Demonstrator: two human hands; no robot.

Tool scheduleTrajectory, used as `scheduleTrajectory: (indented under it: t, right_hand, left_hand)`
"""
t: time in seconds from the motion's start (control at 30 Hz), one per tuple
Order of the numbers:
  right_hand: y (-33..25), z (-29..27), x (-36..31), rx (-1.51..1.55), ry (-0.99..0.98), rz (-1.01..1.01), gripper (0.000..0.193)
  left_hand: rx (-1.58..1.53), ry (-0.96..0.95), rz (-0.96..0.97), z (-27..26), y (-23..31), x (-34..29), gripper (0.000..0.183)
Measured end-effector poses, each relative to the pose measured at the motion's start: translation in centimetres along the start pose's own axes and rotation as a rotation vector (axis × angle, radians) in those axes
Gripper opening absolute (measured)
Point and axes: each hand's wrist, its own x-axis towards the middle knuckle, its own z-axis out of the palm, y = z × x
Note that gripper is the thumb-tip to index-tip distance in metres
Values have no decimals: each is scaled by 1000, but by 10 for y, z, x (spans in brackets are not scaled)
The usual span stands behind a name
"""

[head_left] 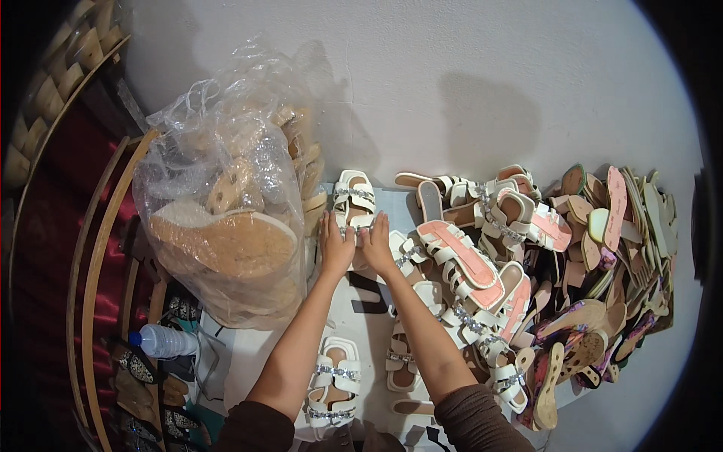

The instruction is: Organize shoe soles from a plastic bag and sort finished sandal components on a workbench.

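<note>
A white sandal (355, 197) with jewelled straps lies toe away from me near the wall, at the far end of the work surface. My left hand (336, 245) grips its left side, and my right hand (376, 242) grips its right side. Both thumbs rest near the rear jewelled strap, with the fingers along the edges. The heel end is partly hidden by my hands. Closer to me, between my forearms, a pair of similar white sandals (334, 383) lies with the jewelled straps up.
A large clear plastic bag (226, 218) of tan wedge soles stands at the left. White and pink-lined sandals (471, 264) pile up on the right, beside stacked loose soles (602, 248). A water bottle (167, 341) lies lower left, by a curved wooden rack (105, 248).
</note>
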Motion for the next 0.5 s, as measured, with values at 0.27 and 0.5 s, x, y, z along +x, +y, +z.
scheduleTrajectory:
  t: [0.27,0.5]
  right_hand:
    - [-31,-30,-153,248,-157,199,45]
    - [-27,-32,-287,491,-279,387,53]
  left_hand:
    - [-273,-322,285,-74,11,-171,48]
    - [-74,-501,199,-132,-39,-245,44]
